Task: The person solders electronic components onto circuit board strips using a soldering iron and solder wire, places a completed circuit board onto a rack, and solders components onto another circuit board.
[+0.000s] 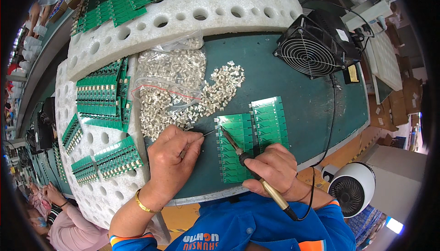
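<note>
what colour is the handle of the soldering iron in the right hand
Gold-yellow handle with a black grip, on the soldering iron in the right hand; head view.

Both forearms enter from the lower edge, angled inward. Left hand [172,157]: palm down, knuckles up, fingers curled, thumb and forefinger pinched together toward the right; wrist nearly straight, band on it. Right hand [272,168]: closed in a pen-like grip, fingers folded, thumb on top, wrist bent slightly back. Hands near each other, not touching. Sleeves blue with orange cuffs.
</note>
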{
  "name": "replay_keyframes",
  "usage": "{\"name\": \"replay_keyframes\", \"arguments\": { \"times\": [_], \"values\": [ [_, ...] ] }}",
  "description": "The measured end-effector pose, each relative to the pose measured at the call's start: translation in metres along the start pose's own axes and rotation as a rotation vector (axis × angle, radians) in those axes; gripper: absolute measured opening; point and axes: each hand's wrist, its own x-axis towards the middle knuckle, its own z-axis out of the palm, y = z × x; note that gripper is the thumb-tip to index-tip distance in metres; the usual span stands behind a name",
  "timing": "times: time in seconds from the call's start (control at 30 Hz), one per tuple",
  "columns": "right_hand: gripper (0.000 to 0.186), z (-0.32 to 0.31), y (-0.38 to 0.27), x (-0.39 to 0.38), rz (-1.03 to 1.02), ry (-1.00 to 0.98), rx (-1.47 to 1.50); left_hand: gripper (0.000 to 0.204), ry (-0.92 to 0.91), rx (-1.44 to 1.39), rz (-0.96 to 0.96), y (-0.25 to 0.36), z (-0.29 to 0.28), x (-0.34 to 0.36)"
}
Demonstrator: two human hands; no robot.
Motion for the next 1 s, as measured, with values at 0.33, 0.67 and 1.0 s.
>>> {"name": "replay_keyframes", "arguments": {
  "times": [0.33, 0.67, 1.0],
  "values": [
    [0.039, -0.0002, 0.0006, 0.0007, -0.009, 0.032, 0.012, 0.012, -0.003, -0.004, -0.004, 0.0002, -0.0004, 0.0007],
    [0.039, -0.0003, 0.0005, 0.0011, -0.008, 0.024, 0.018, 0.011, -0.006, -0.011, -0.006, 0.0010, 0.0011, 0.0016],
    [0.036, -0.0067, 0.0008, 0.0023, -0.004, 0.037, 0.008, 0.010, 0.019, -0.014, -0.006, -0.0022, -0.0007, 0.0009]
  ]
}}
